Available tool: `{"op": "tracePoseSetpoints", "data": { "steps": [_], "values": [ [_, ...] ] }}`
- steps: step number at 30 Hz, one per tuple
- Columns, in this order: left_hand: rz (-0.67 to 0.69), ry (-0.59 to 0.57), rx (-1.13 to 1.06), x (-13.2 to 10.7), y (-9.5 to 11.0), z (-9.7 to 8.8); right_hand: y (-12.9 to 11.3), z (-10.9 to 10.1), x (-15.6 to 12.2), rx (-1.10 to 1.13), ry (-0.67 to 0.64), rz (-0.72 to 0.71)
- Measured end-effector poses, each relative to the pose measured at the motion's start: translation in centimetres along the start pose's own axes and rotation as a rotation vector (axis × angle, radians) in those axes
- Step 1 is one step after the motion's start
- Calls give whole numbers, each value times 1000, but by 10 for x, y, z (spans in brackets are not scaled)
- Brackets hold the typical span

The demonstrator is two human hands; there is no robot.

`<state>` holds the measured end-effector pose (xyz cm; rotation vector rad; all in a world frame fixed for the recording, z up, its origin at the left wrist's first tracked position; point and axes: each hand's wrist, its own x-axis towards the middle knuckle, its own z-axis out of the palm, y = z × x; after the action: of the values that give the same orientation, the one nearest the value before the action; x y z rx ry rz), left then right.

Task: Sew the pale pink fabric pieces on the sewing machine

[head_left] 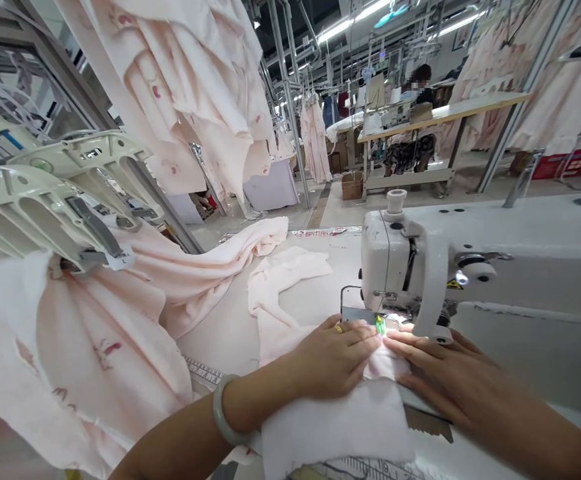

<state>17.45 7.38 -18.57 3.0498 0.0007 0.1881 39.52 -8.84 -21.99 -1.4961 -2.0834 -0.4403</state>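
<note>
A pale pink piece of fabric (338, 420) lies on the sewing machine's bed, its upper part under the needle area. My left hand (333, 357) rests flat on the fabric just left of the presser foot, fingers stretched out. My right hand (450, 370) lies on the fabric's right side, fingers extended towards the needle and partly behind the machine's white guard. The fingertips of both hands come close together at a small green and yellow piece (380, 325) by the foot. The white sewing machine (390, 260) stands above them, its lamp lighting the spot.
Pink printed cloth (105, 347) hangs from cream hanger clamps (45, 207) at left. More fabric (170, 87) hangs overhead. Another cut piece (290, 270) lies behind my left hand. Measuring tape (203, 373) runs along the table. Farther back, a person (415, 120) sits at another sewing table.
</note>
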Motion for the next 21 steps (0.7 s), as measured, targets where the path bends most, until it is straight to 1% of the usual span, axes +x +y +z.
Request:
{"op": "tracePoseSetpoints", "data": {
  "steps": [3,5,7,9,12,16,18,21],
  "values": [
    [-4,-3,-12,1,0,0,-1,-4,4,11,23,-8],
    [-1,-2,-21,1,0,-1,-1,-9,7,5,27,-50],
    [2,-4,-18,1,0,-1,-1,-13,9,-5,-3,-109],
    [2,4,-2,0,-1,-1,0,-16,10,4,-62,-131],
    [43,37,17,-3,-3,1,1,-16,10,62,-134,-92],
    [183,49,-25,-3,-7,5,1,-12,7,74,-99,-132],
    [190,53,-43,0,-10,7,2,-10,5,73,-102,-126],
    [173,41,-53,7,-16,7,5,-7,1,104,-143,-40]
  ]
}}
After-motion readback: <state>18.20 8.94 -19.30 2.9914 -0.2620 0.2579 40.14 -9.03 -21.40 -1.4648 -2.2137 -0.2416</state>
